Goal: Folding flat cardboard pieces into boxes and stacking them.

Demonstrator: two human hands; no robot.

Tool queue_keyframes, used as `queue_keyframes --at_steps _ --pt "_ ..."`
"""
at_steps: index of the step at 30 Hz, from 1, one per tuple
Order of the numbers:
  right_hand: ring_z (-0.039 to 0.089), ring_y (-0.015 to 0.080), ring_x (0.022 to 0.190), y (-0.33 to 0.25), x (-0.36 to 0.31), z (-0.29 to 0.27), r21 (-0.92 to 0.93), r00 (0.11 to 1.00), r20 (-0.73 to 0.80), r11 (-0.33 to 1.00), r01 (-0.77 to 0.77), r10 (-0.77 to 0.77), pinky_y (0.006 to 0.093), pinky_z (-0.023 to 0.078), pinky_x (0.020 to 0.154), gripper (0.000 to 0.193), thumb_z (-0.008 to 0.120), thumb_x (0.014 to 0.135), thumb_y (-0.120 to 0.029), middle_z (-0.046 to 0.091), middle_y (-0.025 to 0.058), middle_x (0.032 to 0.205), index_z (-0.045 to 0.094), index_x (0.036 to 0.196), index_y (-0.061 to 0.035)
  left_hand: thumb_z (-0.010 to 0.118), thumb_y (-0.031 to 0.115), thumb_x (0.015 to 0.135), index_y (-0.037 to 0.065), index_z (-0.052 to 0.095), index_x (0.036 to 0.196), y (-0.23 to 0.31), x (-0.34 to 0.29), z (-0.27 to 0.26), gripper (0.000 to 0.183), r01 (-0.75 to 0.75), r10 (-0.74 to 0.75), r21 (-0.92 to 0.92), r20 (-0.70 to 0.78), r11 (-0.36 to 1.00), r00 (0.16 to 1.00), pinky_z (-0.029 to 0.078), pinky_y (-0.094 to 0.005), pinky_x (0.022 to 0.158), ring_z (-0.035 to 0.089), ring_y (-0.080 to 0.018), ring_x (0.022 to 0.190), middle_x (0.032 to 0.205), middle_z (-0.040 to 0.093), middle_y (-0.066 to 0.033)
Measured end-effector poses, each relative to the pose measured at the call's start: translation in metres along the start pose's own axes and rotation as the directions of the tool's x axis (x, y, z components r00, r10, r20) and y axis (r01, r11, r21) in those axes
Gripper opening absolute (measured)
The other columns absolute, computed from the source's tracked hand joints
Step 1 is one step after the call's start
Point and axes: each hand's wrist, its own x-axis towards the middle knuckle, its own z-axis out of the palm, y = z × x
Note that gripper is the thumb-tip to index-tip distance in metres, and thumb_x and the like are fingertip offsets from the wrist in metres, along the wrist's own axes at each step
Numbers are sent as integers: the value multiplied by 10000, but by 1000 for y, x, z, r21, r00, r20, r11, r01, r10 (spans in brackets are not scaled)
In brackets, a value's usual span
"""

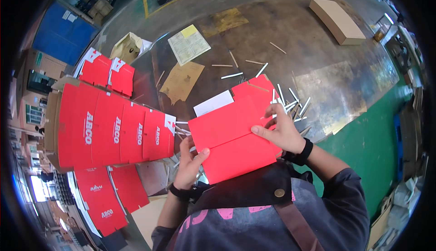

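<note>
Between my hands is a red cardboard sheet with a crease across its middle, held close to my apron. My left hand grips its left edge, thumb on top and fingers behind. My right hand pinches it at the right end of the crease, thumb on the face; some fingertips are hidden. Beyond the sheet, another red piece lies on the table, partly covered. A white card sticks out at the sheet's far left edge.
Stacked red printed cardboard blanks stand at the left. Loose narrow strips are scattered on the brown table. A printed paper and a torn brown paper lie farther back. A long cardboard box sits at far right.
</note>
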Motion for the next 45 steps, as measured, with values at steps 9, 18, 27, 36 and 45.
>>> queue_keyframes --at_steps 9,18,27,36,45 --pt "522 337 1275 -58 -13 -48 489 937 348 859 -153 -31 425 390 1058 760 320 1009 -614 497 239 1413 209 1484 -31 662 141 924 1 3 1563 49 -26 -33 929 -320 236 175 378 931 895 258 -397 1160 342 -233 1403 1553 295 -165" --pt "634 323 1040 24 -25 -5 -14 906 410 993 121 -104 370 489 928 753 453 1042 -262 506 268 1360 -45 1558 -31 373 134 1026 11 -89 1552 -41 -28 -31 711 -219 97 657 218 721 971 350 -365 1088 369 -320 1381 1554 267 -241" --pt "672 271 718 -48 0 -20 -705 760 628 292 647 -166 382 551 592 261 602 771 -89 599 129 865 605 1029 -50 650 33 720 44 581 865 45 -10 -17 161 -472 19 871 479 -138 878 549 -419 615 684 -320 777 825 628 -159" --pt "640 263 725 -13 7 -9 -645 745 562 373 667 -359 377 542 646 127 598 750 -91 580 101 790 587 875 -75 680 61 707 56 586 870 15 7 -38 188 -547 165 824 566 -149 808 544 -409 624 662 -319 728 774 607 -147" --pt "609 279 714 9 -3 -2 -549 839 66 682 483 -541 400 463 680 534 648 693 -5 564 93 721 571 1219 -55 682 81 698 108 651 1056 13 11 -45 360 -608 327 791 558 68 763 505 -424 619 640 -303 696 739 603 -100"
